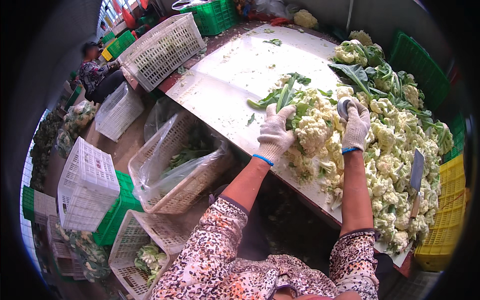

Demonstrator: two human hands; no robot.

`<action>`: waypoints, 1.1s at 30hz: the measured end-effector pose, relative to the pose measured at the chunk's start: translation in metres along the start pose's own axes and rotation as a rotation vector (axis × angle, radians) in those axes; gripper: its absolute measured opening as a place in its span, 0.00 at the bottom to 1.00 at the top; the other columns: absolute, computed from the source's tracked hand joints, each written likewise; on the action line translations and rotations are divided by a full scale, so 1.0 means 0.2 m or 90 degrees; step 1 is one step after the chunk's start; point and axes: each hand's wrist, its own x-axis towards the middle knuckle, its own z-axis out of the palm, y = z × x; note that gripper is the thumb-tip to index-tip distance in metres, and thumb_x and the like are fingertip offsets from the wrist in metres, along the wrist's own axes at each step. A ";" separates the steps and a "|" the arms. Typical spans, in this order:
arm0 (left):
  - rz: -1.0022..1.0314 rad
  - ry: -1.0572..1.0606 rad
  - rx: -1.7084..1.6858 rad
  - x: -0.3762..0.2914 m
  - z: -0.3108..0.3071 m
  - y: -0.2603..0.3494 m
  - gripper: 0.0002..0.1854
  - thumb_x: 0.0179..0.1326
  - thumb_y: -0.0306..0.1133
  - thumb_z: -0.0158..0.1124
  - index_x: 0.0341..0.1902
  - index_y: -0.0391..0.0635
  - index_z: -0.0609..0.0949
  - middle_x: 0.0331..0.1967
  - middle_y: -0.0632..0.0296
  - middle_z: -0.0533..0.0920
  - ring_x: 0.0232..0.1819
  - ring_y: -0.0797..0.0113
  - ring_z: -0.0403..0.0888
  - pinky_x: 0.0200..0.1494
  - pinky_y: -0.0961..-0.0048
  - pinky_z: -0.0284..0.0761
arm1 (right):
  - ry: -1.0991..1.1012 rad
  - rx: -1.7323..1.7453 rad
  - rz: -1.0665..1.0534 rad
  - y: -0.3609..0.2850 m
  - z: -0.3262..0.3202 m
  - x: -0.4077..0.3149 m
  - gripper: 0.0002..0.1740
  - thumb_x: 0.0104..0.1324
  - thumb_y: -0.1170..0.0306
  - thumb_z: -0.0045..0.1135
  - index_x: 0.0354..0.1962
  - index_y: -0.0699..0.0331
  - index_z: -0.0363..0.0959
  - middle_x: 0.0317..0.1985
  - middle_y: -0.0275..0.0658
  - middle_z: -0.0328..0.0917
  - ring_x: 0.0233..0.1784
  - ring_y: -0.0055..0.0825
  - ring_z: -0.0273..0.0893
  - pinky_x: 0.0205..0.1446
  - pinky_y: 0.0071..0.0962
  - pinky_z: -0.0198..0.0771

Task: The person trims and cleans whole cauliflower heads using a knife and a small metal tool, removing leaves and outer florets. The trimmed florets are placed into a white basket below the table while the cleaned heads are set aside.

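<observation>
My left hand (275, 129), in a knit glove with a blue cuff, grips the leafy side of a cauliflower head (312, 131) above the white table board (228, 101). Right of that head, my right hand (355, 122), gloved too, holds a small round metal-rimmed tool (343, 108); its exact kind is unclear. Cut cauliflower florets (384, 165) lie heaped around and beyond my right hand. On the heap's right side rests a cleaver-like knife (417, 170) with a wooden handle. Leafy cauliflower heads (352, 52) lie at the heap's far end.
A white plastic crate (163, 47) stands at the table's far left edge. Below the near edge is a bag-lined crate (180, 198) holding leaves. A yellow crate (446, 213) and a green crate (418, 65) border the heap. Another person (95, 75) sits at far left.
</observation>
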 end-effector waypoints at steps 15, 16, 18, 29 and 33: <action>0.068 0.052 0.020 0.02 0.09 -0.03 0.30 0.45 0.24 0.69 0.57 0.57 0.82 0.57 0.48 0.72 0.56 0.41 0.77 0.59 0.52 0.77 | -0.310 -0.109 0.007 -0.35 -0.05 0.01 0.13 0.72 0.65 0.62 0.49 0.63 0.79 0.38 0.33 0.84 0.33 0.16 0.82 0.28 0.17 0.76; 0.057 0.041 0.041 0.00 0.09 -0.01 0.30 0.45 0.24 0.69 0.57 0.57 0.82 0.57 0.48 0.72 0.56 0.41 0.77 0.59 0.52 0.77 | -0.344 -0.123 0.033 -0.36 -0.04 -0.03 0.14 0.72 0.65 0.62 0.49 0.63 0.79 0.38 0.33 0.84 0.32 0.16 0.81 0.26 0.18 0.75; 0.056 0.034 0.038 0.02 0.11 0.03 0.30 0.44 0.24 0.70 0.57 0.58 0.83 0.57 0.49 0.73 0.57 0.41 0.76 0.59 0.51 0.76 | -0.398 -0.225 0.047 -0.27 -0.05 -0.02 0.14 0.72 0.63 0.62 0.50 0.63 0.79 0.38 0.32 0.84 0.30 0.15 0.80 0.24 0.18 0.74; 0.041 0.023 0.057 0.03 0.10 0.04 0.30 0.46 0.24 0.70 0.57 0.58 0.82 0.60 0.45 0.72 0.57 0.36 0.76 0.61 0.50 0.75 | -0.414 -0.281 -0.008 -0.19 -0.05 0.02 0.10 0.73 0.66 0.59 0.47 0.61 0.80 0.38 0.31 0.85 0.31 0.15 0.81 0.25 0.18 0.75; 0.061 0.013 0.008 0.04 0.11 0.04 0.30 0.45 0.24 0.70 0.56 0.58 0.82 0.60 0.44 0.72 0.57 0.36 0.76 0.60 0.50 0.75 | -0.139 -0.178 0.030 -0.07 -0.33 0.39 0.07 0.73 0.71 0.57 0.45 0.63 0.78 0.38 0.35 0.83 0.34 0.17 0.82 0.29 0.20 0.79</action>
